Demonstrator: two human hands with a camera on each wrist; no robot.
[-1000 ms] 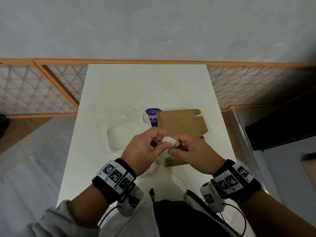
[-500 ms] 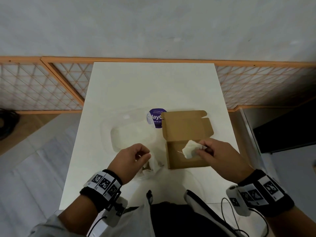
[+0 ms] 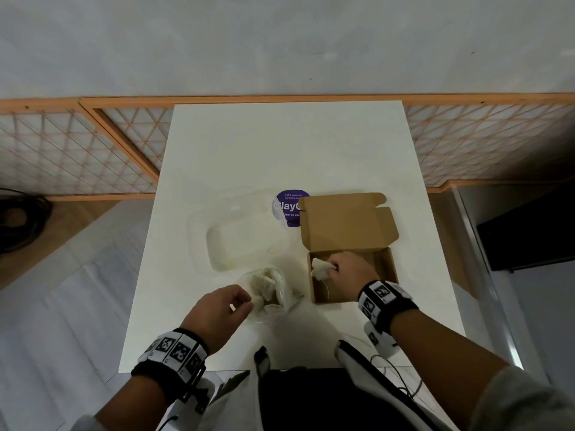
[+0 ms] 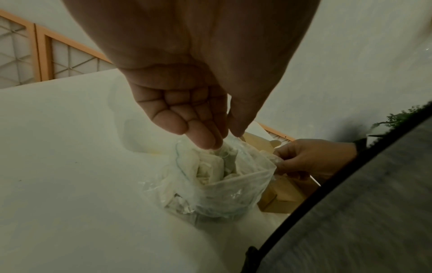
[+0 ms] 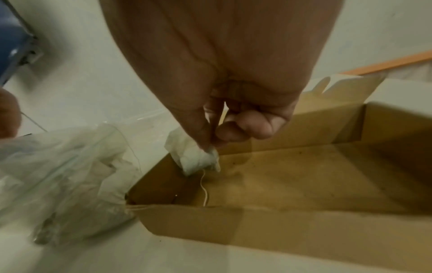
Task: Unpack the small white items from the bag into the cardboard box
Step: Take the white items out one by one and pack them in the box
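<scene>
A clear plastic bag (image 3: 268, 290) (image 4: 210, 186) (image 5: 63, 175) holding several small white items stands on the white table (image 3: 289, 157). My left hand (image 3: 241, 303) (image 4: 224, 140) pinches the bag's top rim. To its right lies an open cardboard box (image 3: 384, 269) (image 5: 304, 184) with its lid folded back. My right hand (image 3: 331, 267) (image 5: 210, 146) pinches one small white item (image 3: 320, 269) (image 5: 194, 158) with a thin string, held low over the box's left inner corner.
A clear plastic container (image 3: 245, 237) with a purple round label (image 3: 291, 208) lies behind the bag, touching the box lid. Wooden lattice screens (image 3: 71, 150) flank the table at the back. A dark cabinet (image 3: 529, 234) stands to the right.
My right hand carried the white item from between both hands to the box and lowered it inside. My left hand dropped back to the bag's rim.
</scene>
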